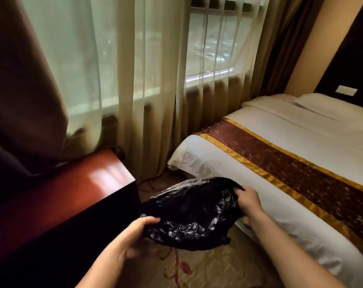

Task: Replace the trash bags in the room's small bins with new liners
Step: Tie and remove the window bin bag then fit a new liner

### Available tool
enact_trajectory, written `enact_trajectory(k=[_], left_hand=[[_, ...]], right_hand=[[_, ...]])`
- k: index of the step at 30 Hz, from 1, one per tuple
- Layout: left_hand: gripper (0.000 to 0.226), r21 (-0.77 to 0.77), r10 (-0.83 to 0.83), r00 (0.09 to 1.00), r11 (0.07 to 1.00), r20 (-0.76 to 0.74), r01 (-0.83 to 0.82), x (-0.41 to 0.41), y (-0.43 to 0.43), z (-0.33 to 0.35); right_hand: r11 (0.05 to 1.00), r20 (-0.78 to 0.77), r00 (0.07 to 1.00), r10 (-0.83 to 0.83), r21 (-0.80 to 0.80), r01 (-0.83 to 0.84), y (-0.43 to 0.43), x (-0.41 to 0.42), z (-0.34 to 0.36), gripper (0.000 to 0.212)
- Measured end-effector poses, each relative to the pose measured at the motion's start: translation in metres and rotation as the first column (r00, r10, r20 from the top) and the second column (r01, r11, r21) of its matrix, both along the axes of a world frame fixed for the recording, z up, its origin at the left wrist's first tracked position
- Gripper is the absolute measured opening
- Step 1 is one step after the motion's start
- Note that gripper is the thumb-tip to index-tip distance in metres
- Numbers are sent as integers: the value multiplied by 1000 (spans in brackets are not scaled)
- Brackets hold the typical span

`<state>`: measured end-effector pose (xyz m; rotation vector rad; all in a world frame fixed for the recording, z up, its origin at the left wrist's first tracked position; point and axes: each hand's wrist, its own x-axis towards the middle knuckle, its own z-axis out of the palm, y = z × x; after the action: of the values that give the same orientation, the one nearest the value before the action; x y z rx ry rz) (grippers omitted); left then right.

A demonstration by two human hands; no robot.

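Black bag [193, 213]: left hand [134, 235] gripped its 7 o'clock edge, right hand [249, 202] its 2 o'clock. Likely being spread open; bin, unseen, needed next.

White bed [207, 154] — maroon-gold runner [290, 169] and pillow [330, 109] on it.

The black bag [193, 213] hides fingertips of the right hand [250, 201].

Beside the white bed [259, 132] with its maroon, gold-edged runner [301, 169], you hold a glossy black bag [193, 213]; the desk [72, 196] left of the bed is reddish-brown.
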<state>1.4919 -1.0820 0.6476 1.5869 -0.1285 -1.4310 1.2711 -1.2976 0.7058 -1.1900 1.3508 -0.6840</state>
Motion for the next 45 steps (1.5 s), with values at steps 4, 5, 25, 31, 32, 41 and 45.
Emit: enact_trajectory(k=[4, 5, 25, 31, 32, 41, 45], left_hand=[[26, -22, -9, 999, 1000, 40, 10, 7, -39, -14], [21, -43, 36, 999, 998, 37, -34, 12, -54, -12], [71, -39, 360, 776, 916, 518, -399, 129, -242, -68], [74, -59, 416, 757, 891, 505, -450, 165, -260, -110], [74, -63, 406, 751, 896, 521, -440, 170, -262, -119], [82, 68, 297, 780, 916, 551, -397, 191, -290, -232], [82, 112, 314, 754, 884, 577, -453, 197, -309, -294]], right_hand=[[1000, -49, 998, 28, -5, -28, -51, 29, -24, 21], [999, -90, 995, 39, -34, -42, -67, 36, -30, 25], [930, -308, 881, 360, 40, -366, -288, 192, -97, 14], [865, -328, 812, 483, 36, -500, -302, 242, -140, 16], [849, -350, 789, 505, 36, -527, -305, 248, -151, 19], [756, -440, 668, 599, 37, -654, -332, 288, -261, 13], [664, -472, 572, 670, 37, -747, -358, 309, -340, 12]])
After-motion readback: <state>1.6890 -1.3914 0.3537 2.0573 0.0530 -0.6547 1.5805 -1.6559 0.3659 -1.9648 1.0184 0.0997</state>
